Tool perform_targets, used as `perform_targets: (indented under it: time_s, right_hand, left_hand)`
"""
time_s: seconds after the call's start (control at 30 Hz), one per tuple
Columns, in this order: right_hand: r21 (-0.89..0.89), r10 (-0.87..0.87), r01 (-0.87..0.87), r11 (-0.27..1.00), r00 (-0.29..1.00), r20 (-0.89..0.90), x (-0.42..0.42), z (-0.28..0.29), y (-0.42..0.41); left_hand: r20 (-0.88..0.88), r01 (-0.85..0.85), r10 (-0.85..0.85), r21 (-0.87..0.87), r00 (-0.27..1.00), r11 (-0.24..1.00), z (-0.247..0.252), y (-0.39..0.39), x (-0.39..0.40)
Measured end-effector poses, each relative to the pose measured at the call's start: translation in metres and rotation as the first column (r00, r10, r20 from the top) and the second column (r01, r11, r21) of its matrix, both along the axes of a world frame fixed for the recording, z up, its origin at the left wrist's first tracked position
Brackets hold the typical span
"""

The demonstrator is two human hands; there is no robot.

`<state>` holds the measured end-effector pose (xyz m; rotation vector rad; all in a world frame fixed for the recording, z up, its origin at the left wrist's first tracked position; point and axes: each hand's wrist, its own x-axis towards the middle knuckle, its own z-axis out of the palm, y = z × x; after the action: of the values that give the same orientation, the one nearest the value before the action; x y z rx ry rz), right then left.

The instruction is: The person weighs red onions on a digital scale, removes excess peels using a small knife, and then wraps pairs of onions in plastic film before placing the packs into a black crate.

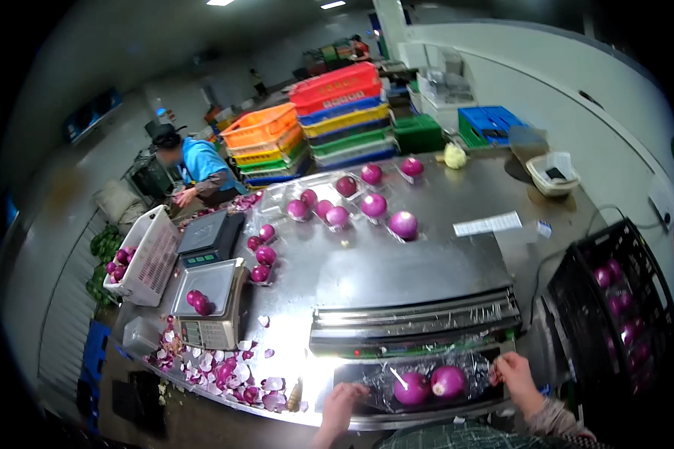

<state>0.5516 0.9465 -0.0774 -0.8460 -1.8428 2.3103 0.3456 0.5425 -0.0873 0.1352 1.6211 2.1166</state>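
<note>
Two peeled red onions lie side by side under clear plastic film on the dark front plate of a film-wrapping machine. At the film's left end is my left hand, fingertips closed on its edge. My right hand pinches the gathered film at the opposite end, right of the onions. Behind the onions runs the machine's roller and bar section, with a flat metal plate beyond it. Any tray beneath the onions cannot be made out.
Onion skins litter the table's front left, near a digital scale holding two onions. Onion packs stand farther back. A black crate of onions is at right, a white basket at left. A co-worker stands beyond.
</note>
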Motion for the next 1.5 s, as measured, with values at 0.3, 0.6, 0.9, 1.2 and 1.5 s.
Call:
perform_targets:
  time_s: [0.3, 0.6, 0.9, 1.2, 1.5]
  right_hand:
    - [0.058, -0.244, 0.249, 0.967, 0.967, -0.077, -0.016, 0.004, 0.009]
    - [0.060, -0.291, 0.290, 0.955, 0.957, 0.012, 0.006, 0.005, 0.016]
    - [0.040, -0.426, 0.444, 0.895, 0.878, -0.217, -0.004, 0.006, -0.008]
    - [0.113, -0.369, 0.406, 0.907, 0.894, -0.255, -0.066, -0.001, -0.009]
    - [-0.148, -0.091, 0.160, 0.976, 0.916, 0.390, 0.100, -0.024, -0.014]
  left_hand:
    - [0.180, -0.283, 0.258, 0.132, 0.949, 0.950, -0.001, 0.052, 0.024]
    - [0.134, -0.409, 0.402, 0.032, 0.906, 0.912, 0.003, 0.069, 0.029]
    - [0.064, -0.473, 0.477, -0.070, 0.876, 0.878, 0.015, 0.059, 0.012]
    - [-0.010, -0.457, 0.464, -0.196, 0.886, 0.868, 0.015, 0.029, 0.016]
    - [0.267, -0.171, 0.352, -0.525, 0.897, 0.834, 0.167, 0.006, 0.090]
